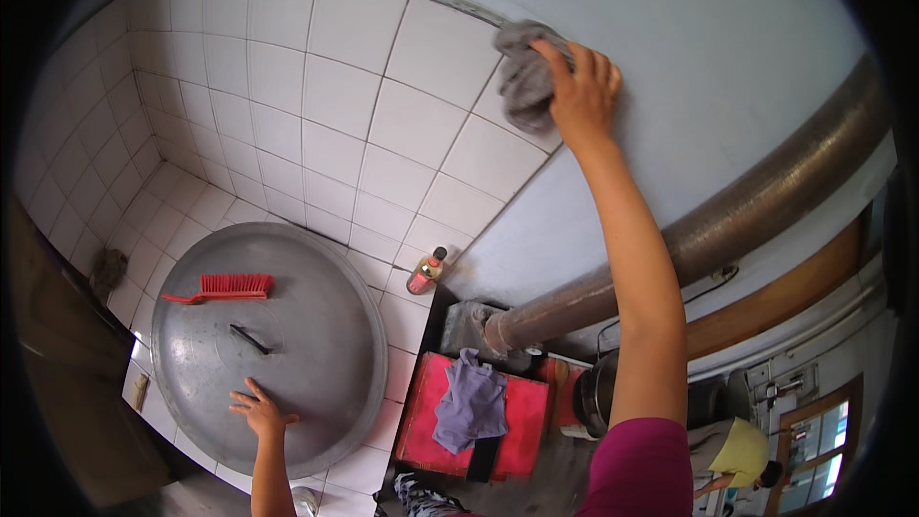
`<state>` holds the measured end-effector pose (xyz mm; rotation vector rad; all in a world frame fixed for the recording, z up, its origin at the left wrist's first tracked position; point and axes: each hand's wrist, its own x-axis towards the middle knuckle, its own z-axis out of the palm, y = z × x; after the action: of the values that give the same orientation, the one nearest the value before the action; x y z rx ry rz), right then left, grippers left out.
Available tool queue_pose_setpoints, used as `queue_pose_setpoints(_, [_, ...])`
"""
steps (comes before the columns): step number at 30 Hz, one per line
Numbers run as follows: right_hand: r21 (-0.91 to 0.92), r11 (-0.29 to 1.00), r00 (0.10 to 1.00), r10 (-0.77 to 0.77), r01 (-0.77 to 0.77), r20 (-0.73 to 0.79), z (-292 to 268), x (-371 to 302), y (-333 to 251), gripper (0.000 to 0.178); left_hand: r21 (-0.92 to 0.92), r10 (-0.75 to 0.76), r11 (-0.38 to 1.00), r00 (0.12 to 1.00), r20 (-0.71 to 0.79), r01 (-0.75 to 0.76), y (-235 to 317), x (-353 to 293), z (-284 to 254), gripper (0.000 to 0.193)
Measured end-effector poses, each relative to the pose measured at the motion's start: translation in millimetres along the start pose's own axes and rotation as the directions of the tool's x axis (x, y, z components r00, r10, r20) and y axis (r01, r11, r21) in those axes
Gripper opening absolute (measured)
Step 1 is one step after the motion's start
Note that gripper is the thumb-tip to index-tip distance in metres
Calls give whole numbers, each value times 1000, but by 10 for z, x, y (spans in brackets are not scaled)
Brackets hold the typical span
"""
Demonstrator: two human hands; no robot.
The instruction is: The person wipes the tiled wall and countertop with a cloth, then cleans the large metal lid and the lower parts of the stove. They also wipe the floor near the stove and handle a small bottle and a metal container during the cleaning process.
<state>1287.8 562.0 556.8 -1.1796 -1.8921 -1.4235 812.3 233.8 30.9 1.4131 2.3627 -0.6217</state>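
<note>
High on the wall, my right hand (584,96) presses a crumpled grey rag (526,75) over the upper right corner of the white tiles (402,124), where they meet the painted wall. Its fingers are closed on the cloth. Below, my left hand (258,412) rests with spread fingers on a large round metal lid (325,354), holding nothing. On that lid lie a red brush (235,287) with its bristles upward and a dark bar handle (251,339) at the centre.
A bottle (426,271) stands beside the lid near the wall. A thick brown pipe (766,196) slants along the right. Below it, a purple cloth (471,402) lies on a red square surface (525,421). Another person in a yellow top (742,452) is at the far lower right.
</note>
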Motion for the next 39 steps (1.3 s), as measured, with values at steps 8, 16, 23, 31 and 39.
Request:
queue_pose_setpoints(8, [-311, 939, 890, 262, -146, 374, -577, -1146, 382, 47, -29, -31, 999, 999, -19, 30, -80, -8, -7, 172])
queue_pose_setpoints(16, [-90, 995, 917, 70, -38, 393, -563, -1564, 239, 45, 9, 43, 999, 984, -175, -42, -183, 246, 302, 171])
queue_pose_setpoints(23, [-20, 1000, 702, 20, -8, 712, -684, -1954, 275, 30, -42, -54, 997, 996, 76, 57, 102, -58, -15, 172])
queue_pose_setpoints(31, [291, 611, 544, 277, -736, 792, -498, -1975, 266, 49, 53, 26, 998, 999, -19, -25, 12, 32, 41, 171])
queue_pose_setpoints(39, [619, 657, 860, 507, -430, 59, -546, -489, -638, 66, 53, -25, 998, 1000, -19, 26, -146, 66, -1, 172])
